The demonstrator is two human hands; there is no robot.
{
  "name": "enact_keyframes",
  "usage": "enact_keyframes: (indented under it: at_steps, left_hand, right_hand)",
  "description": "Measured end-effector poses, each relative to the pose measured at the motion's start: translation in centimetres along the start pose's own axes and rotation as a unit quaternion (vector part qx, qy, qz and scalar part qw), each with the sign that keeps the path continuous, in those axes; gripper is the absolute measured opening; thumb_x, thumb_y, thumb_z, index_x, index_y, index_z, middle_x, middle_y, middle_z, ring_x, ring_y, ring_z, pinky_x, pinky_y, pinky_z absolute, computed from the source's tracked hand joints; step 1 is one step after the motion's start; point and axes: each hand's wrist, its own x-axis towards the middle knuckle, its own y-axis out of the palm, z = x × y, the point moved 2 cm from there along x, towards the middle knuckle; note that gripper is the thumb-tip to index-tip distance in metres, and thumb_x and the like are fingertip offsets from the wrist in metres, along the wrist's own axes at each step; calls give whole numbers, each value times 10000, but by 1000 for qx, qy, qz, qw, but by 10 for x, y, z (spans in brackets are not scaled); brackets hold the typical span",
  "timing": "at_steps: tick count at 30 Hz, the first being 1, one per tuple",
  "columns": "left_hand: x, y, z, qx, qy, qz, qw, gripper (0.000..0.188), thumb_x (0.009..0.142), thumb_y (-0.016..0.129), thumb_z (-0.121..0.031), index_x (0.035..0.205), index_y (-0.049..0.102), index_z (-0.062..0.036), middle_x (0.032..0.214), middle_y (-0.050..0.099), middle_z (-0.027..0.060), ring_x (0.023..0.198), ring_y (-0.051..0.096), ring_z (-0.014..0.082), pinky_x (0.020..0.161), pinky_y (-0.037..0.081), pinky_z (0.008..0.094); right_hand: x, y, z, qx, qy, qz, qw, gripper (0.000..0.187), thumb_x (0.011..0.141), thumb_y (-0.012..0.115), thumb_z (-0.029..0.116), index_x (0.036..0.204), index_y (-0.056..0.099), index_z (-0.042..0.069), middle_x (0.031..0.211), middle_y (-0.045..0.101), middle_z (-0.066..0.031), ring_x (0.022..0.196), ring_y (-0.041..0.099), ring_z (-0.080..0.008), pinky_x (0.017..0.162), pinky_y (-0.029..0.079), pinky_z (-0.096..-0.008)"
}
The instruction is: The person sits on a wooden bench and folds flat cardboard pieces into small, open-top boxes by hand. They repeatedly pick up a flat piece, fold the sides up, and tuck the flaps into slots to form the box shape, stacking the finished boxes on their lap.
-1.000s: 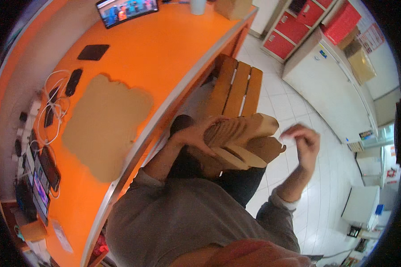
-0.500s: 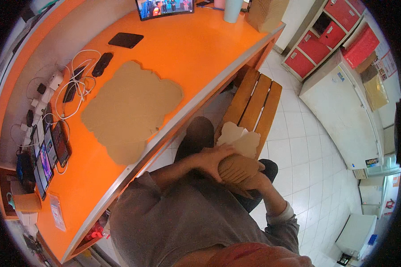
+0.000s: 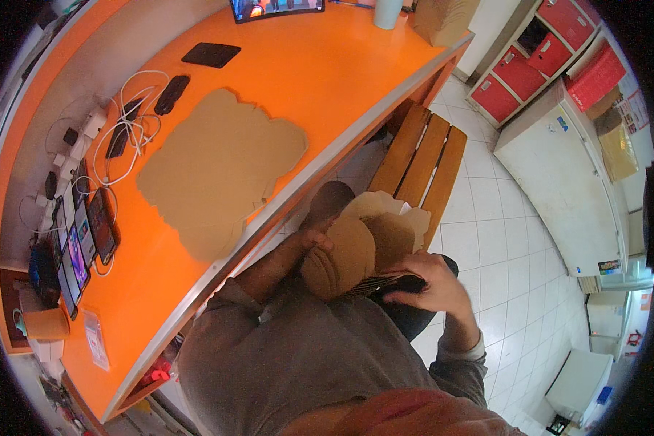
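Over my lap is a stack of brown cardboard pieces (image 3: 341, 254) with rounded ends. Its layered edges fan apart on the right side. My left hand (image 3: 315, 241) is closed around the stack's upper left edge, with part of the fingers hidden under it. At the lower right edge, the fingers of my right hand (image 3: 434, 285) grip the layers, the thumb lower down. Just beyond the stack, pale scalloped cardboard (image 3: 416, 220) lies on the wooden slatted bench (image 3: 436, 156). A large brown cardboard sheet with a wavy outline (image 3: 225, 167) rests flat on the orange counter (image 3: 320, 80).
Along the counter's left side are several phones (image 3: 76, 247), white cables (image 3: 131, 145) and a power strip (image 3: 76, 152). A black flat device (image 3: 211, 54), a screen (image 3: 276, 9) and a pale blue cup (image 3: 388, 14) stand farther back. To the right are a white chest freezer (image 3: 559, 160) and red lockers (image 3: 519, 76).
The cardboard stack has come up and left, turned so its flat face and layered edge show. My left hand moved to its left edge; my right hand now grips its right edge.
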Motion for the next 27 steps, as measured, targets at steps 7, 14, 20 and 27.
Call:
enact_keyframes:
  at_steps: [7,14,20,27]
  left_hand:
    - [21,13,27,-45,-44,-31,998,778,743,798,-374,1327,433,-12,1324,500,139,1210,511,272,1023,415,430]
    - [30,-15,30,73,-55,-139,986,672,823,741,-372,1297,446,1,1293,508,143,1185,532,247,986,447,412]
    - [10,-14,10,-74,-118,-383,913,484,957,581,-375,1249,475,-3,1223,537,122,1059,593,199,883,500,376]
    - [16,21,19,6,-203,-241,949,447,990,506,-426,1283,467,-91,1283,545,71,1097,587,209,915,478,391]
  right_hand:
    - [0,20,-40,112,-145,-257,949,1466,431,969,418,1493,44,12,1522,180,-243,1397,261,-335,1138,248,-427]
    - [17,32,-63,161,-27,-134,977,1478,455,981,259,1524,-19,58,1538,209,-193,1423,235,-320,1162,226,-435]
    - [66,-32,-108,120,-40,-413,902,1263,574,908,243,1508,82,43,1485,267,-170,1392,270,-313,1157,243,-436]
    - [101,-74,-309,-138,171,-679,701,1106,619,890,287,1445,193,52,1344,305,-294,1223,352,-446,1045,337,-536]
